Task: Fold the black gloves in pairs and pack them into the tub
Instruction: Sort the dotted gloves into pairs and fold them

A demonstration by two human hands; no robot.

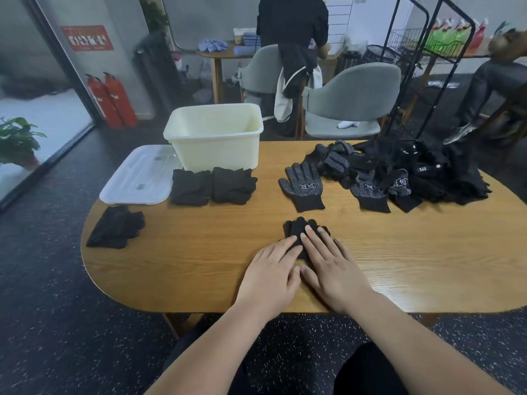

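L hand point(271, 270) lies palm down, fingers point(286, 248) straight and close together, angled fwd and a little to the right. R hand point(335, 269) is flat too, palm down and fingers straight, lightly spread, reaching a bit further fwd than the L. Hands sit side by side, thumbs touching or nearly so. Bare L forearm point(205, 346) and bare R forearm point(413, 337) rise from the lower edge, converging twd the middle.
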